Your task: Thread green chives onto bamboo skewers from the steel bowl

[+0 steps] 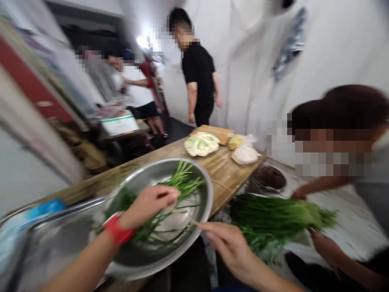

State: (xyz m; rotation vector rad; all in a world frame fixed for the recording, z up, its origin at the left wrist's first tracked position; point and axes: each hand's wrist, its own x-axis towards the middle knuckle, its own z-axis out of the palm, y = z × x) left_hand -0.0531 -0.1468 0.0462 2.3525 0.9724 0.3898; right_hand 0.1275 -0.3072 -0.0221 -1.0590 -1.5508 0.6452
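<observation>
Pinching a thin pale stalk (196, 222) between closed thumb and forefinger, the bare right hand (227, 245) sits at the near right rim of a wide round silver metal basin (142, 261). Left hand (158, 199), red band (118, 230) on wrist, is over the basin, fingers curled in close to the thumb; blur, cannot tell if they grip anything. Long thin green vegetable stalks (185, 182) lie in the basin, under and beside the left hand. Left of basin: rectangular grey metal tray (60, 247), blue-and-white packet (45, 211) by it. On the right, a co-worker in grey (369, 190) has both hands at a large bushy green bunch (273, 219), low beside the table. Further along the brown wooden table (223, 172): pale green-white leafy head (202, 144), white plastic bag (245, 155), yellow bundle (236, 142), light-brown wooden board (223, 134). Beyond it, a person in black (199, 77) stands by the white wall; further back, blurred, a white box with green stripe (119, 125) and a person in a white top (138, 83).
</observation>
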